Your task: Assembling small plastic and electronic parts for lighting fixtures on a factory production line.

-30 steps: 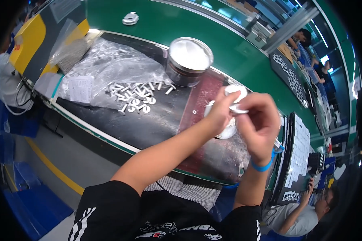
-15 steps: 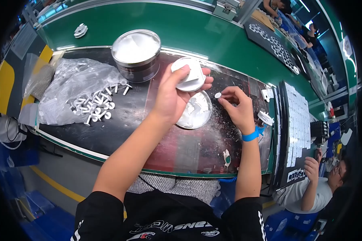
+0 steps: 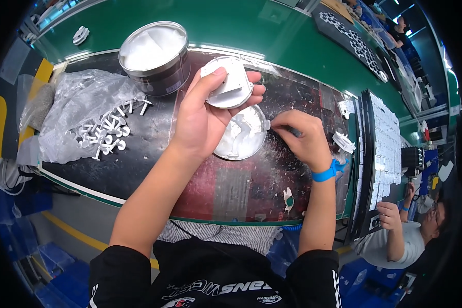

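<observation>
head view: one round white part (image 3: 229, 82), one tin (image 3: 154, 54), two hands

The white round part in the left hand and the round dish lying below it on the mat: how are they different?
The white round part is held up in the left hand, while the round dish lies flat on the dark mat. The part looks opaque and solid white; the dish looks shallow, clear, and smeared with white paste. The part appears smaller than the dish. Both are round.
</observation>
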`<act>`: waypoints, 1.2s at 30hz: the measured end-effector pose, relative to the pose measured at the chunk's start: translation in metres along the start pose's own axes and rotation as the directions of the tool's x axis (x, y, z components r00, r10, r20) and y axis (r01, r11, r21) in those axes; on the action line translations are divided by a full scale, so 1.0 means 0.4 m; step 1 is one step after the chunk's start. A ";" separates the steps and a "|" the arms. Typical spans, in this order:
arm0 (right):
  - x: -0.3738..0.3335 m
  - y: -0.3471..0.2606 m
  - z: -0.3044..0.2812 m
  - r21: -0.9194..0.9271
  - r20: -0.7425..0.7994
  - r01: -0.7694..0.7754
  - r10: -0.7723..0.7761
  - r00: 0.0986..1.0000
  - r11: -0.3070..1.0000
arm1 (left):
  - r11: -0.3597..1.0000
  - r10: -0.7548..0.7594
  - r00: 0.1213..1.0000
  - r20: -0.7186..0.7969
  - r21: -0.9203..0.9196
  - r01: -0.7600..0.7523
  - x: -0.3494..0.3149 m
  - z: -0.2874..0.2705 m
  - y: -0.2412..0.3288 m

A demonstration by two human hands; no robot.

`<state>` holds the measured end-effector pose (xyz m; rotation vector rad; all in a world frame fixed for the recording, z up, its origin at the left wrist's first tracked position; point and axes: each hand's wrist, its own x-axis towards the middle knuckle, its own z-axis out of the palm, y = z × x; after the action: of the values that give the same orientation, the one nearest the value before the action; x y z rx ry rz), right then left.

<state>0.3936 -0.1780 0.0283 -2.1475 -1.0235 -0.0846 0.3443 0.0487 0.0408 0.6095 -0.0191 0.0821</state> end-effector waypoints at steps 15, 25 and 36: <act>0.005 -0.022 0.005 0.035 -0.052 -0.075 0.076 0.996 0.997 | 1.000 -0.007 1.000 0.012 -0.020 0.007 -0.004 -0.002 0.000; -0.003 0.000 0.005 0.316 -0.014 -0.317 0.338 0.941 0.894 | 1.000 -0.008 1.000 0.007 -0.005 0.008 -0.003 0.006 -0.003; -0.005 0.001 -0.001 0.789 0.166 -0.415 0.494 0.853 0.453 | 0.999 -0.033 0.999 0.014 -0.003 0.033 -0.012 0.010 -0.003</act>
<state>0.3926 -0.1795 0.0276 -1.4395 -0.2533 0.4730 0.3396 0.0452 0.0433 0.6073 -0.0226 0.0456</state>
